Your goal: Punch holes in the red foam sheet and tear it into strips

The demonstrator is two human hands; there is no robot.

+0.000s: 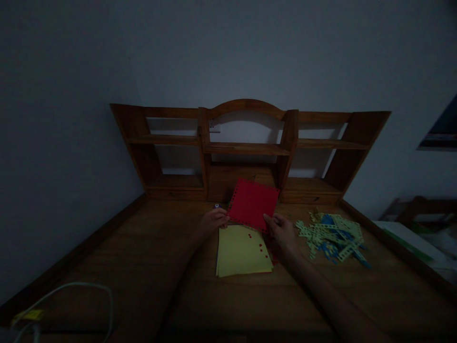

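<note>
- Far left, we have a pale cable [76, 284] looped at the desk's [143, 257] near corner, well apart from the hands, so it is probably out of their way.
- Now the left hand [215, 219]: fingers drawn narrow at the red sheet's [254, 204] lower left edge, seemingly steadying that side; we can't tell how firm the pinch is.
- At centre, yellow sheets [243, 255] lie flat in a stack, small red bits [261, 245] scattered on top; we'd judge the stack catches whatever drops.
- Above its far edge, there's our red sheet, tilted face toward us between both hands, its holed border in plain sight, perhaps for easier handling.
- And the right hand [281, 229]! Thumb on the face, gripping the lower right edge, leaving most of the sheet uncovered.
- Far right, we see green and blue perforated pieces [332, 236] heaped beside the workspace, presumably set aside together.
</note>
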